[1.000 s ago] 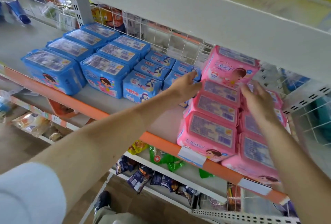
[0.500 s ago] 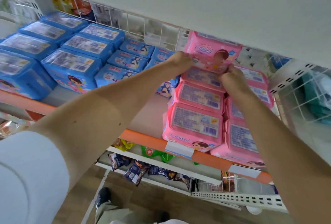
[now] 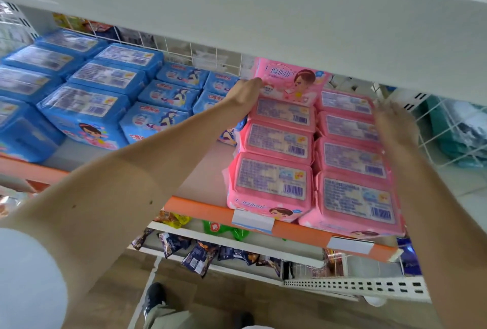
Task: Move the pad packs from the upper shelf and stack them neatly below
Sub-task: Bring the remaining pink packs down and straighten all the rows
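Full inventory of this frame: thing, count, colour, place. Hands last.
pink packs: about eight flat in two rows, pink, right of shelf
top pack: one, pink, standing at the back of the left row
blue packs: many, blue, left of shelf
shelf: one, orange front edge, white board above
wire grid: white, behind and at right
snack bags: several, dark, lower shelf
left hand: touches top pack's left edge
right hand: blurred, at right row's far side
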